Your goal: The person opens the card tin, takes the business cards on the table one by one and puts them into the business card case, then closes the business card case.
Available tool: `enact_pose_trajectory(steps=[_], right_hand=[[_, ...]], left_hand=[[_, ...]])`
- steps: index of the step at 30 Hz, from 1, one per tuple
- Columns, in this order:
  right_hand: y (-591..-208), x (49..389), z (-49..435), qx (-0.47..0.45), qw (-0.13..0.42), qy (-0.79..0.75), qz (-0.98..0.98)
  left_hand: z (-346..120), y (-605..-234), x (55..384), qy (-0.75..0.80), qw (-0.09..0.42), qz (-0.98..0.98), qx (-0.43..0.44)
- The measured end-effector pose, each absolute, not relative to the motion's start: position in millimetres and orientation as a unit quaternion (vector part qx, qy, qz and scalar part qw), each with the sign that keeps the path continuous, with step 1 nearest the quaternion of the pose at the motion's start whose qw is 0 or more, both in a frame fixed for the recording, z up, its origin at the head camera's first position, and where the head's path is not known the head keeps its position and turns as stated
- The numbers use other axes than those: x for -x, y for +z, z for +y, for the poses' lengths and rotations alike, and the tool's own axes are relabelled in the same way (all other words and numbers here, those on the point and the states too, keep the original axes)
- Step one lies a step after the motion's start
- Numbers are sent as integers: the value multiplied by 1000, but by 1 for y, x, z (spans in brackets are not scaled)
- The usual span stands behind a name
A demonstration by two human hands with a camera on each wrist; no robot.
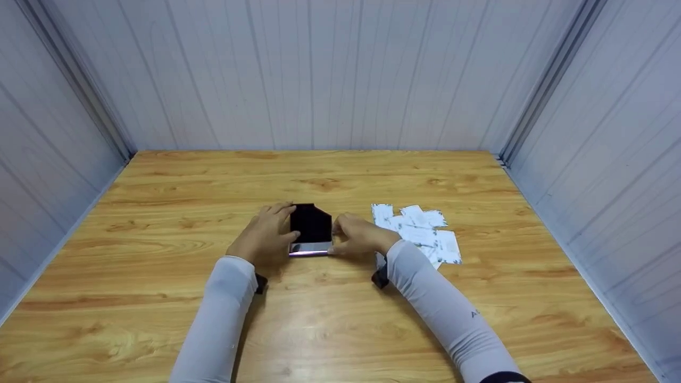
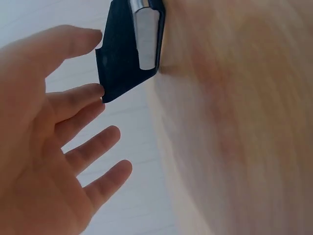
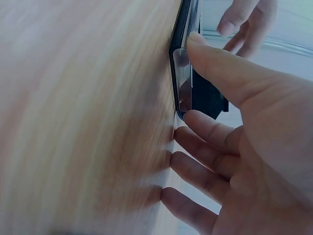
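Observation:
A black card case [image 1: 310, 223] with a silver metal compartment [image 1: 310, 249] along its near side lies on the wooden table, its dark flap raised open. My left hand [image 1: 266, 230] is at the flap's left side, thumb and forefinger apart. In the left wrist view, the fingertips [image 2: 98, 93] are right at the flap's edge and the other fingers are spread. My right hand [image 1: 362, 234] holds the case's right end, thumb on the metal compartment and forefinger at the lower corner in the right wrist view. Its remaining fingertips [image 3: 171, 159] rest at the table.
Several white printed cards [image 1: 420, 234] lie loosely overlapped to the right, partly behind my right forearm. Pale panel walls [image 1: 314, 74] enclose the back and both sides of the table [image 1: 319, 330].

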State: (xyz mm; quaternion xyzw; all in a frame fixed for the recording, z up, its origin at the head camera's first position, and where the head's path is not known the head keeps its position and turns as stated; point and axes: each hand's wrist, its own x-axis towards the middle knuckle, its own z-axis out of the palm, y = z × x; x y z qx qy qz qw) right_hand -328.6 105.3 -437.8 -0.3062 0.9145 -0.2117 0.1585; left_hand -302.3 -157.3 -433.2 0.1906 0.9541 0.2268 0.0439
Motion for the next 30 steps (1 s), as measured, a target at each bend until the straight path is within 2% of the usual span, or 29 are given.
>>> enact_pose_trajectory(steps=[12, 30], right_hand=[[-437, 329, 104, 308, 159, -212, 914], [-439, 330, 107, 309, 166, -221, 910]], left_hand=[[-160, -440, 302, 254, 137, 938, -190], [-165, -441, 299, 268, 181, 930, -174]])
